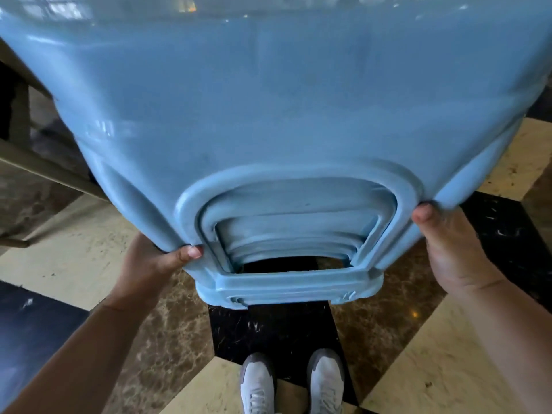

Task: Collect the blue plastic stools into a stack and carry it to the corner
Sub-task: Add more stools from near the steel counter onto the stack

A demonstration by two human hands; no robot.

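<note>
Right now your two hands hold the stack of blue stools up in front of you, tilted so the top seat fills most of the view. Your left hand grips the near left edge, thumb pressed on the seat beside the handle cutout; the fingers are hidden underneath. Your right hand grips the near right edge the same way, thumb tip on top. Through the cutout, nested layers of further stools show. Below, your shoes stand on a floor of cream, brown and black tiles. A wooden frame shows at the left.
</note>
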